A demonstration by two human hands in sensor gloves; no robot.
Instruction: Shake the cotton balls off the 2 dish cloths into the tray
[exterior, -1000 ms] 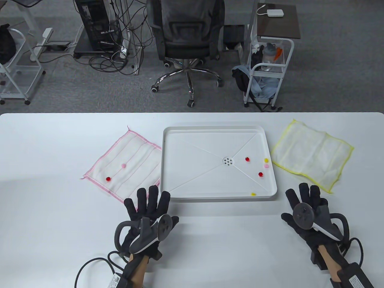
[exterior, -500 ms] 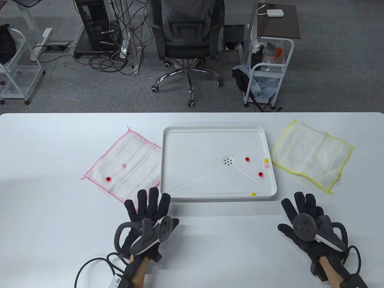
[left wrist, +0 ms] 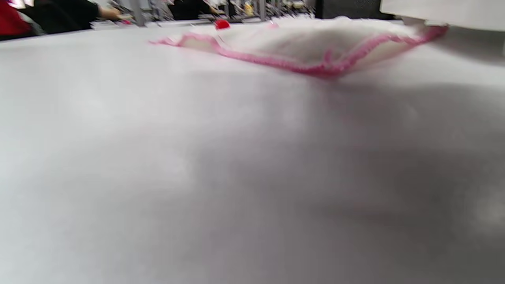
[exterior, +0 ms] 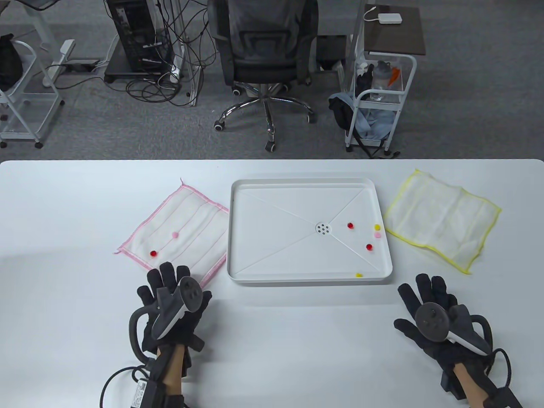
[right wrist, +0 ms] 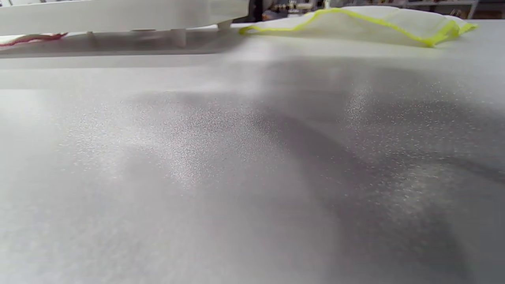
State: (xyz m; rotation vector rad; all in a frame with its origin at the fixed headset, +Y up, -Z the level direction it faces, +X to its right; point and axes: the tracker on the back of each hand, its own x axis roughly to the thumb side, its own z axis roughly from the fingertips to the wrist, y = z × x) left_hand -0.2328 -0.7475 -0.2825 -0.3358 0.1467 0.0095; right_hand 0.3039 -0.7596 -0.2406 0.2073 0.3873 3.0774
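Observation:
A pink-edged dish cloth point(exterior: 182, 231) point(left wrist: 300, 43) lies flat left of the white tray point(exterior: 238, 187), with a red cotton ball point(exterior: 153, 253) point(left wrist: 222, 24) and a pink cotton ball point(exterior: 174, 234) on it. Right of the tray lies a yellow-edged dish cloth point(exterior: 444, 219) point(right wrist: 367, 21) with no balls visible on it. Several red, yellow and pink balls point(exterior: 368, 246) lie in the tray's right half. My left hand point(exterior: 170, 282) hovers with straight fingers over the pink cloth's near corner. My right hand point(exterior: 425, 293) lies flat on the table, near the tray's right front corner, holding nothing.
The tray's near rim point(exterior: 310, 280) lies between the two hands. Beyond the table's far edge stand an office chair point(exterior: 265, 55), a white cart point(exterior: 378, 106) and a computer tower with cables point(exterior: 136, 38).
My left hand has moved left and slightly nearer, from beside the tray's front left corner to the pink cloth's near corner. The right hand drew back a little earlier and now stays still.

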